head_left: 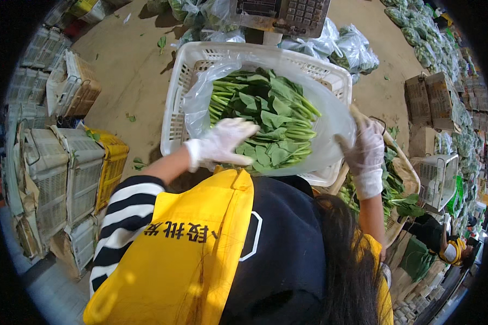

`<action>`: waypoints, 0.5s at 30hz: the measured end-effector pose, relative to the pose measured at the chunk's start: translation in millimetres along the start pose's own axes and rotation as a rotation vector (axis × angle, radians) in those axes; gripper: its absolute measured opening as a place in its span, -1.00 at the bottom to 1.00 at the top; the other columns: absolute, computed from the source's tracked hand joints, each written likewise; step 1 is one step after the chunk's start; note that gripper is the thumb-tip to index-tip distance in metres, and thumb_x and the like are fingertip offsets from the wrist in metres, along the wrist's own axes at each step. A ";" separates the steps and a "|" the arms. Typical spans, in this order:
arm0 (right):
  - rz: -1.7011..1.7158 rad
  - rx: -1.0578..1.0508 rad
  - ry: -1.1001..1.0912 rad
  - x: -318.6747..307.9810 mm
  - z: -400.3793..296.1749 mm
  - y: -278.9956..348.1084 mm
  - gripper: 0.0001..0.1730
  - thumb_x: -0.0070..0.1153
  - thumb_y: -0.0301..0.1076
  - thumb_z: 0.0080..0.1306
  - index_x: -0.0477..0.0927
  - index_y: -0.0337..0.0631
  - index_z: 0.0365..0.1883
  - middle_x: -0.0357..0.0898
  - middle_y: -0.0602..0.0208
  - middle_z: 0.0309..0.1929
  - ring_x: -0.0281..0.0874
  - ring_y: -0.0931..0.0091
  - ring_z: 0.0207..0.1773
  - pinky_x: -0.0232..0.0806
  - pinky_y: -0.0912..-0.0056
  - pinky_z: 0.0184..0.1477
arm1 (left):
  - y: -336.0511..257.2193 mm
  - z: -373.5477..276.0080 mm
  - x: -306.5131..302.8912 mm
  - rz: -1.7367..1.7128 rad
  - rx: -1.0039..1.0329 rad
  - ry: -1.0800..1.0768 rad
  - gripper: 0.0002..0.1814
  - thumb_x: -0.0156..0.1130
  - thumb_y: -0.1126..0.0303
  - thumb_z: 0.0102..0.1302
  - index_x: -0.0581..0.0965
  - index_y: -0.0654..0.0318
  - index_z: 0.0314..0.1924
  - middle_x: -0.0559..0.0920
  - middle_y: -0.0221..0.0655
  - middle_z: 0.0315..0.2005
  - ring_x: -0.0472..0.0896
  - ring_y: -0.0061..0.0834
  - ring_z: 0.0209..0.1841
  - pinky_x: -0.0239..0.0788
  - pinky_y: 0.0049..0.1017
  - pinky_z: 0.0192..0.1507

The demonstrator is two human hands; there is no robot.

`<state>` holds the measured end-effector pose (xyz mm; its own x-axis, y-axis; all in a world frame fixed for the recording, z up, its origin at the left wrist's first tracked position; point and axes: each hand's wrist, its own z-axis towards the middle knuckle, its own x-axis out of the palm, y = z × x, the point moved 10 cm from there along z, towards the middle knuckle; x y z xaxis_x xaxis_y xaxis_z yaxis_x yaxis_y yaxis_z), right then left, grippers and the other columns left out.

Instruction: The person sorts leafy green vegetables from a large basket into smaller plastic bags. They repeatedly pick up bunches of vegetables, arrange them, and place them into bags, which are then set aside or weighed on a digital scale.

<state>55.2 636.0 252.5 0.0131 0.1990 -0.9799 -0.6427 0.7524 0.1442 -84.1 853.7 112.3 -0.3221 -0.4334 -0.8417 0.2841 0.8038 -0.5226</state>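
Leafy green vegetables with thick stalks (268,118) lie in a translucent plastic bag (331,118), its mouth spread wide. The bag sits inside a white plastic crate (175,93) with slotted walls. My left hand (225,142), in a white glove, is over the near left part of the greens, fingers apart and empty. At the right rim of the bag is my right hand (366,146), also gloved and slightly blurred. Its thumb and fingers are on either side of the bag's edge; whether they pinch the plastic is unclear.
A scale's keypad panel (282,16) stands just beyond the crate. Tied bags of greens (354,48) lie behind it. To my right is a crate of loose greens (412,178). Stacked crates (51,174) line the left. A person (451,248) is at the far right.
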 end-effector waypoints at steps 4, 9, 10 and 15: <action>-0.224 -0.581 0.479 94.8 -60.1 95.0 -0.18 0.38 0.05 0.05 0.49 -0.12 0.25 0.47 0.18 0.27 0.36 0.21 0.34 0.19 0.02 0.39 | 22.8 -53.4 10.1 0.365 -0.057 0.393 0.12 0.39 -0.25 0.03 0.25 0.31 0.44 0.46 0.02 0.27 0.32 -0.02 0.41 -0.04 -0.05 0.49; -0.405 -0.524 0.649 153.9 -77.2 71.4 -0.65 0.15 -0.07 0.23 0.63 -0.15 -0.19 0.59 0.23 -0.27 0.57 0.27 -0.13 0.42 0.13 0.01 | 74.5 -79.5 30.5 0.661 0.071 0.397 -0.86 0.27 0.25 0.02 0.69 0.04 -0.42 0.69 -0.44 -0.53 0.69 -0.33 -0.39 0.50 -0.22 -0.09; -0.414 -0.512 0.546 144.9 -73.9 66.7 -0.67 0.19 -0.03 0.22 0.64 -0.11 -0.28 0.60 0.30 -0.39 0.60 0.30 -0.25 0.46 0.18 -0.12 | 70.3 -85.4 11.3 0.683 0.135 0.292 -0.93 0.26 0.30 -0.01 0.66 0.02 -0.54 0.67 -0.46 -0.59 0.68 -0.33 -0.46 0.51 -0.22 -0.20; -0.172 -0.615 0.502 73.2 -101.2 85.0 -0.75 0.16 -0.06 0.19 0.66 0.00 -0.48 0.65 0.34 -0.40 0.63 0.32 -0.24 0.44 0.21 -0.21 | 31.3 -94.6 -77.1 0.659 0.030 0.391 -0.86 0.31 0.30 -0.04 0.74 -0.03 -0.43 0.72 -0.40 -0.52 0.73 -0.27 -0.40 0.56 -0.30 -0.33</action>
<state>-76.0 651.0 179.1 -0.1016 -0.3030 -0.9476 -0.9708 0.2381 0.0280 -135.8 950.9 173.6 -0.3717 0.3119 -0.8744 0.5511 0.8321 0.0625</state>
